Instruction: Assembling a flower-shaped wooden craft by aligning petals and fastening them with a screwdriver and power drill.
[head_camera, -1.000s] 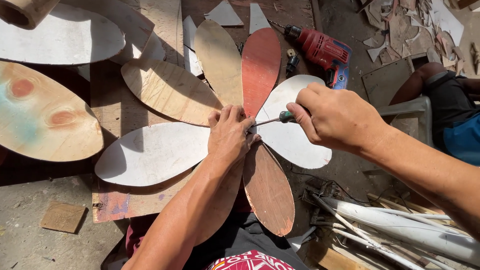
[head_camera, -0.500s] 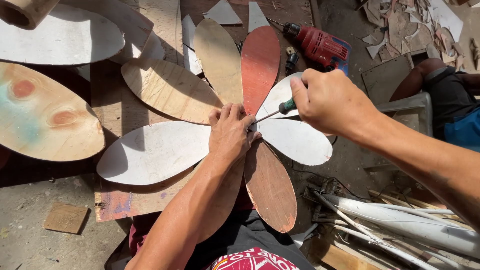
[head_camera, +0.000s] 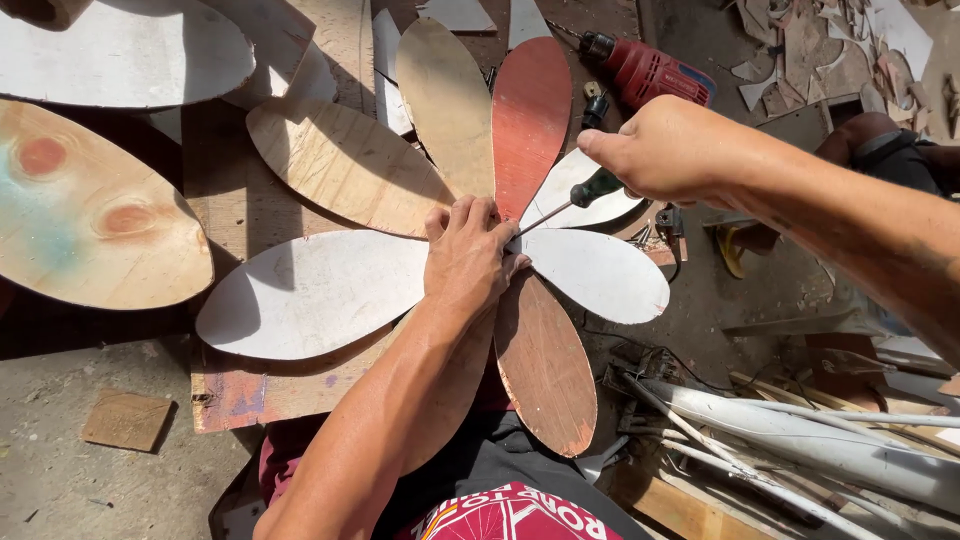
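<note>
The wooden flower, a fan of leaf-shaped plywood petals, lies flat on a board on the workshop floor, right in front of the person's knees. Its petals meet at a hub, and that hub is hidden under the left hand, which presses down flat with the fingers spread over the overlapping petal ends.

The right hand is closed around the green handle of a screwdriver. Over the last second this hand rises and swings off toward the far right of the board, so the screwdriver now leans much more steeply; its thin shaft slants down and left, and the tip meets the hub just beside the left fingertips. The left hand does not shift at all in that time, and the petals sit exactly where they were. That reads to me as a screw being worked at the hub, the handle re-angled between turns while the other hand pins the stack so nothing slips. I cannot see the screw head itself, so how deep it sits is unclear.

Around them: a red petal points away from the person, a white petal reaches toward the left edge of the board, and a brown one points back toward the person. A red power drill lies on the floor beyond the flower, near the right hand. A large loose petal rests off to the left, and white pipes lie at the near right.
</note>
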